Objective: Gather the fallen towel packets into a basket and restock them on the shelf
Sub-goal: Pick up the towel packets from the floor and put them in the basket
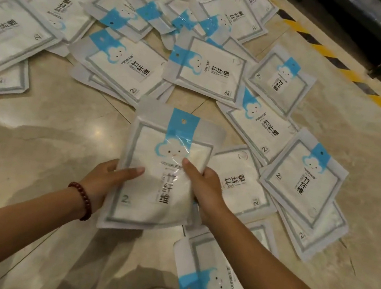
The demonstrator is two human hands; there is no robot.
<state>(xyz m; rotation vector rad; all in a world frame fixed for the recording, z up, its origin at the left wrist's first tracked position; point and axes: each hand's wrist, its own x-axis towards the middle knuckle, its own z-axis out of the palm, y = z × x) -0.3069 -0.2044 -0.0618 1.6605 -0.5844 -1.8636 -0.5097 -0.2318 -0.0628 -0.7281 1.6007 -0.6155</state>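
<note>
Packet (160, 140) hides fingertips of left hand (105, 178), right hand (207, 189).

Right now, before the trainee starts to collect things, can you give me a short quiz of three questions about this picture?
1. True or false: the left hand and the right hand both grip the held towel packet.
2. Choose one: the red bead bracelet is on (A) the left wrist, (B) the right wrist, (C) neither wrist.
3. Fill the gap: the other packets lie scattered on the ____.

Key: 1 true; 2 A; 3 floor.
</note>
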